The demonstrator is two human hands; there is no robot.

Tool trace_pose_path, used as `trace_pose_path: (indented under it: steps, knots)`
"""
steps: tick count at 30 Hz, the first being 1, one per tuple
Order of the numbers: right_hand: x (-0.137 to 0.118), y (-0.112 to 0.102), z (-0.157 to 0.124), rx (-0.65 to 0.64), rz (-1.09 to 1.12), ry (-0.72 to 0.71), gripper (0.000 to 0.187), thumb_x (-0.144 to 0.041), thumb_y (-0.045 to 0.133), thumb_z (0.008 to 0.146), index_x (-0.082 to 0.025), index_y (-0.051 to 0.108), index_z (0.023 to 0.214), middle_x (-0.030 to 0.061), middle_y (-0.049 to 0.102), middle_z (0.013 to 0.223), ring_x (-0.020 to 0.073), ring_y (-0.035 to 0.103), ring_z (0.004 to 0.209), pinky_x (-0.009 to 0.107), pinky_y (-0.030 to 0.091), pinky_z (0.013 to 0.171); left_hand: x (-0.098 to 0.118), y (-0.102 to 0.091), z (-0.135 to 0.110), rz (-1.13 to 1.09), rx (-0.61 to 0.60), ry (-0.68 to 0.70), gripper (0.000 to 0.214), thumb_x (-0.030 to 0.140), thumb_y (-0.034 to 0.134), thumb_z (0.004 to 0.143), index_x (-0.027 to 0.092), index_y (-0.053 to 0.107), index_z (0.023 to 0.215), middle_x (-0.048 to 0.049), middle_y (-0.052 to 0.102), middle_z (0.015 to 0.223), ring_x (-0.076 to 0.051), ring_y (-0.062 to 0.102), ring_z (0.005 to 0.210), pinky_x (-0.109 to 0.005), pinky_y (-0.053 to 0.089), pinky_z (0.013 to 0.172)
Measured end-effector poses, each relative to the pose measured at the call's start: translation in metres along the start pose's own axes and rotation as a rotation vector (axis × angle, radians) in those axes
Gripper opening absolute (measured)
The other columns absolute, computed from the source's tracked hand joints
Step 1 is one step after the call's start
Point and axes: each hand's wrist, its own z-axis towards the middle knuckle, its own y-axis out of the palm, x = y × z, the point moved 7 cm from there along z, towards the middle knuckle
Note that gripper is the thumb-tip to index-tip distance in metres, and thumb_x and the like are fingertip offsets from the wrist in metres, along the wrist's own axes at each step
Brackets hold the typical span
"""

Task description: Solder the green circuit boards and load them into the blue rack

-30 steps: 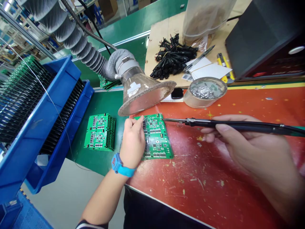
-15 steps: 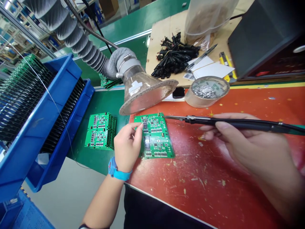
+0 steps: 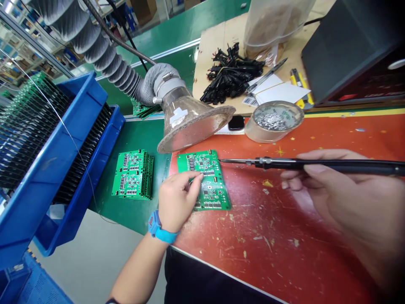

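My right hand (image 3: 335, 185) grips a soldering iron (image 3: 275, 163) by its black handle. The iron lies nearly level, its tip pointing left at the right edge of a green circuit board (image 3: 207, 162); whether tip and board touch is unclear. That board lies flat on the red mat, with digit displays and small parts on it. Over its left and middle part is my left hand (image 3: 177, 198), thumb and forefinger pinched together. What the pinch holds, if anything, is too small to make out. A blue watch-like band (image 3: 163, 231) circles my left wrist.
A stack of circuit boards (image 3: 129, 173) stands to the left, beside blue bins (image 3: 91, 107) full of boards. A fume extractor hood (image 3: 190, 122) hangs over the back. Behind are a round tub of metal bits (image 3: 268, 133), black cable bundles (image 3: 228, 78) and a dark box (image 3: 351, 50).
My left hand has slid right and slightly toward me across the board. The soldering iron and my right hand have shifted a little right and nearer. The board has stayed put.
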Motion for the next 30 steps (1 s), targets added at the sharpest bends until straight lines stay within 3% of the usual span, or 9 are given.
trace_pose_path:
  steps: [8, 30]
  knots:
    - [-0.004, 0.007, -0.003, -0.049, -0.137, -0.003, 0.01, -0.024, 0.064, 0.064, -0.023, 0.06, 0.073, -0.002, 0.064, 0.057, 0.0105, 0.055, 0.046, 0.025, 0.046, 0.048, 0.003, 0.004, 0.002, -0.007, 0.003, 0.013, 0.018, 0.03, 0.055, 0.084, 0.018, 0.069, 0.082, 0.0007, 0.062, 0.057, -0.011, 0.055, 0.055, -0.024, 0.044, 0.057]
    - [-0.002, 0.004, -0.002, -0.043, -0.099, 0.032, 0.012, -0.022, 0.065, 0.06, -0.022, 0.06, 0.072, -0.0022, 0.063, 0.056, 0.0107, 0.056, 0.045, 0.024, 0.047, 0.047, 0.009, 0.01, 0.004, 0.006, -0.051, 0.027, 0.013, 0.026, 0.056, 0.083, 0.019, 0.068, 0.081, 0.0011, 0.061, 0.058, -0.011, 0.056, 0.056, -0.025, 0.045, 0.059]
